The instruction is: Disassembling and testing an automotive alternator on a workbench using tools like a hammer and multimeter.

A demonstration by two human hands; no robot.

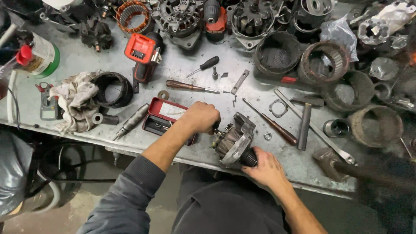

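At the near edge of the worktop (182,73), just right of the red case (167,118), sits the starter housing (234,141), the thing both hands are on. It lies tilted, its long axis running from the grey cast end, up and away from the person, down to the dark ribbed end that overhangs the worktop's edge toward the body.

The left hand (201,117) is on the housing's left side, at the cast end. Its fingers are curled shut into a fist around something dark at that end; what exactly they clamp is hidden under the knuckles, perhaps a tool handle. The right hand (265,168) comes from below and to the right, its fingers closed round the ribbed end, thumb on top. Both hands touch the housing, so neither is the nearer; the left works the far end, the right steadies the near one.

The worktop is bare grey metal, scuffed and oily. Just right of the housing lie a small ring (268,136), a long screwdriver (271,122) and a hammer (305,121), all close but apart from it. Beyond the red case lies a brown-handled screwdriver (190,86), and further off a red impact driver (145,56). Left of the case are a metal shaft (131,121) and a rag (76,102). Room about the housing is tight to the right and back, open only toward the person.
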